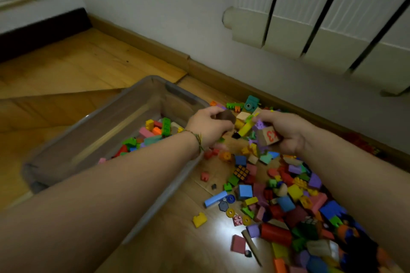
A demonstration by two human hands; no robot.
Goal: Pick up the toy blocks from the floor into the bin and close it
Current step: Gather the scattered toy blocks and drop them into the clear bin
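The left grip (209, 126), a bare hand, is curled round a dark brown block (226, 116), thumb and fingers closed on it, and hangs just past the bin's far right corner, above the floor (88, 62). The right grip (288, 131) is closed on a handful: a wooden cube (267, 136) with a red 3 on its face sits against the palm, a purple piece (260, 125) is wedged above it, and a yellow bar (245, 128) lies at the fingertips, though I cannot tell whether it is held or only touched. The two grips are near each other but apart. The clear bin (133, 104) stands open-topped on the floor, left of the loose blocks, one corner close to the skirting board (155, 49); a shallow layer of sorted blocks (155, 131) lies in its right half. The scattered blocks (288, 201) spread from under the grips along the wall edge of the floor to the lower right corner, a small puzzle cube (241, 172) among them. The left forearm crosses the bin's near wall and hides part of its contents; a thread bracelet (198, 139) circles that wrist. The right forearm covers the pile's right edge. The lower right is dark and blurred, so shapes there are hard to make out.
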